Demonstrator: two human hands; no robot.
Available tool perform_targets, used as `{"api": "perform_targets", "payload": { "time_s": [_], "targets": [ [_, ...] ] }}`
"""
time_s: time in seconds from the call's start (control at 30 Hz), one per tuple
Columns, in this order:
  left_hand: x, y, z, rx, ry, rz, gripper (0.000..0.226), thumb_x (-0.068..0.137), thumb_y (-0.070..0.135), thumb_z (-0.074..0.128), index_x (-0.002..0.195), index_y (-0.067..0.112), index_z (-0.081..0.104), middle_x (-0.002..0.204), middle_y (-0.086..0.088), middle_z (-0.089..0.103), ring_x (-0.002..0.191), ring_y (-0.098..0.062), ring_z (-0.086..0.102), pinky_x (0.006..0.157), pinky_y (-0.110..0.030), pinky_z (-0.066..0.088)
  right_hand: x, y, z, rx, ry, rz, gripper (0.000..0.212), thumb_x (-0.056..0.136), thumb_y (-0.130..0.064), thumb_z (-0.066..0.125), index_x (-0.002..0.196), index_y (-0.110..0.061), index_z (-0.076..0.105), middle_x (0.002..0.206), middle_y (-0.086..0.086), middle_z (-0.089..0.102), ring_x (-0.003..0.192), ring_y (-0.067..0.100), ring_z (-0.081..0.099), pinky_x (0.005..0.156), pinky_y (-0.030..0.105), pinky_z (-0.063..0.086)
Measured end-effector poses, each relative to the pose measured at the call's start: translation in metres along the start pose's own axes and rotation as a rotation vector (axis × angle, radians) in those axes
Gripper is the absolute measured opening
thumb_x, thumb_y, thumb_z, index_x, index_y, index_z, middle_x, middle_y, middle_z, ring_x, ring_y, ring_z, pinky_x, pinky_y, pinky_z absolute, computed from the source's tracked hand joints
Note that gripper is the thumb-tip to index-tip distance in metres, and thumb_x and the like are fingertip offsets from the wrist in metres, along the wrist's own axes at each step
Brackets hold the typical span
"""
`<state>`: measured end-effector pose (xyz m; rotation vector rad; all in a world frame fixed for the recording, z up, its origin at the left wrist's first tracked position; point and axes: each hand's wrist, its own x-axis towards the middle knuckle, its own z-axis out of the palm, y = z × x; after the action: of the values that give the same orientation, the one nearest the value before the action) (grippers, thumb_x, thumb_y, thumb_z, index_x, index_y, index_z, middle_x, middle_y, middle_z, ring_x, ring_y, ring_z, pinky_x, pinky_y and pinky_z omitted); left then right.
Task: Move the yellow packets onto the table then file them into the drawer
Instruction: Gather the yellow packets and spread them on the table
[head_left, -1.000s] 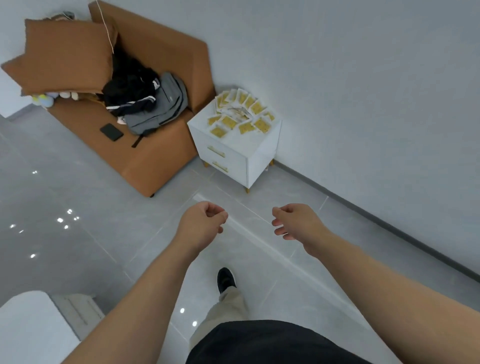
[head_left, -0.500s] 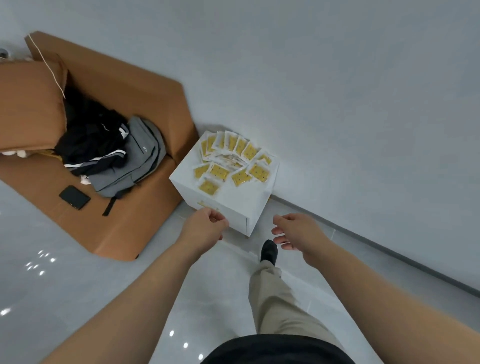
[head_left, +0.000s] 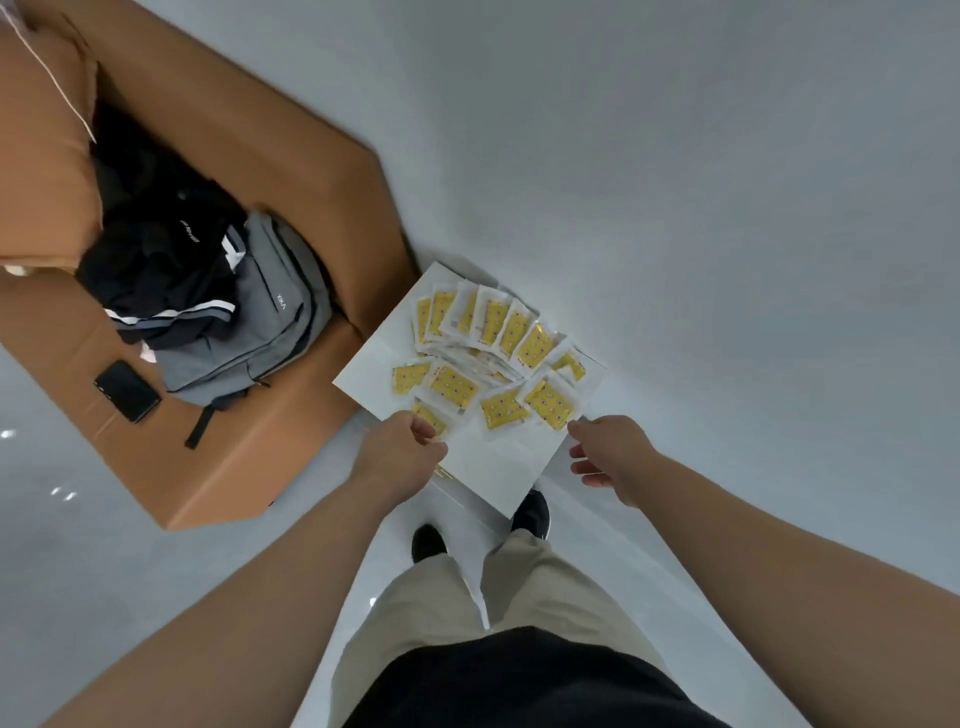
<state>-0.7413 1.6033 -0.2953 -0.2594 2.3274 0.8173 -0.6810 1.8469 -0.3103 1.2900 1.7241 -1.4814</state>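
The yellow packets (head_left: 452, 387) are found spread over the top of the white bedside cabinet (head_left: 498, 467), fanned in a row at the far side and scattered singly nearer the hands. The left hand (head_left: 400, 457) is held with fingers curled at the near edge of the closest packet (head_left: 430, 418); whether that packet is pinched cannot be told. The right hand (head_left: 608, 452) is loosely curled and holds nothing, its fingertips just short of the right-side packet (head_left: 548, 402).

The move onto the table is judged done, and gathering for filing is judged the step in hand. The loose packets nearest each hand are best taken first and slid together into one squared stack, so that the far fan is not disturbed by reaching over it. Thin, slick sachets are likely to slip, so a flat pinch across the stack is advised. One hand should be freed for the drawer handle (head_left: 442, 473), glimpsed just beneath the left hand.
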Motion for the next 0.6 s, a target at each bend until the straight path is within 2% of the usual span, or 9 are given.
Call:
{"api": "perform_targets", "payload": {
  "time_s": [0.17,0.27,0.33,0.37,0.4,0.47,0.57,0.6],
  "targets": [
    [0.059,-0.006,0.022,0.076,-0.072,-0.060,0.024,0.087,0.023,0.073,0.103,0.016,0.057,0.098,0.001,0.061,0.095,-0.024,0.063,0.084,-0.039,0.056,0.058,-0.009,0.012,-0.011,0.044,0.137,0.013,0.099,-0.023,0.058,0.095,-0.011,0.054,0.080,0.006,0.054,0.063,0.021,0.055,0.056,0.028,0.047],
    [0.091,-0.016,0.039,0.172,-0.102,-0.053,0.030,0.085,0.025,0.074,0.106,0.018,0.053,0.110,-0.002,0.060,0.100,-0.024,0.060,0.084,-0.037,0.052,0.094,-0.008,0.023,-0.104,0.069,0.148,0.016,0.097,-0.023,0.060,0.091,-0.013,0.050,0.076,0.005,0.050,0.062,0.020,0.049,0.066,0.033,0.048],
    [0.112,-0.021,0.048,0.254,-0.132,-0.048,0.040,0.085,0.027,0.074,0.117,0.014,0.054,0.119,-0.004,0.058,0.106,-0.024,0.058,0.083,-0.033,0.048,0.118,-0.005,0.031,-0.184,0.085,0.138,0.016,0.095,-0.024,0.062,0.099,-0.012,0.053,0.083,0.006,0.051,0.068,0.021,0.050,0.075,0.036,0.051],
    [0.121,-0.025,0.053,0.284,-0.139,-0.060,0.048,0.085,0.029,0.074,0.124,0.012,0.053,0.123,-0.005,0.056,0.109,-0.026,0.057,0.083,-0.034,0.047,0.127,-0.002,0.036,-0.223,0.095,0.133,0.022,0.093,-0.025,0.063,0.106,-0.011,0.054,0.086,0.005,0.051,0.071,0.020,0.050,0.076,0.036,0.054],
    [0.131,-0.029,0.057,0.298,-0.137,-0.081,0.055,0.085,0.031,0.074,0.130,0.010,0.051,0.127,-0.007,0.055,0.113,-0.028,0.057,0.086,-0.035,0.048,0.136,-0.001,0.039,-0.245,0.111,0.137,0.029,0.092,-0.027,0.064,0.112,-0.010,0.051,0.085,0.004,0.051,0.071,0.019,0.050,0.070,0.035,0.054],
    [0.151,-0.035,0.066,0.310,-0.114,-0.140,0.067,0.085,0.035,0.075,0.139,0.008,0.044,0.135,-0.012,0.049,0.121,-0.033,0.053,0.096,-0.043,0.049,0.154,0.001,0.046,-0.257,0.143,0.169,0.041,0.089,-0.030,0.067,0.117,-0.011,0.044,0.090,0.002,0.053,0.075,0.016,0.052,0.058,0.028,0.042],
    [0.178,-0.045,0.077,0.328,-0.075,-0.224,0.080,0.086,0.038,0.076,0.146,0.007,0.034,0.145,-0.015,0.038,0.133,-0.036,0.043,0.108,-0.046,0.041,0.181,0.000,0.058,-0.297,0.192,0.212,0.068,0.083,-0.040,0.073,0.132,-0.014,0.033,0.120,0.007,0.043,0.091,0.021,0.050,0.057,0.030,0.042],
    [0.186,-0.048,0.080,0.333,-0.061,-0.228,0.081,0.086,0.036,0.076,0.147,0.007,0.031,0.146,-0.015,0.036,0.134,-0.036,0.040,0.110,-0.044,0.038,0.190,0.001,0.062,-0.342,0.207,0.202,0.079,0.080,-0.044,0.074,0.138,-0.015,0.030,0.126,0.009,0.038,0.100,0.025,0.050,0.063,0.034,0.045]
  ]
}}
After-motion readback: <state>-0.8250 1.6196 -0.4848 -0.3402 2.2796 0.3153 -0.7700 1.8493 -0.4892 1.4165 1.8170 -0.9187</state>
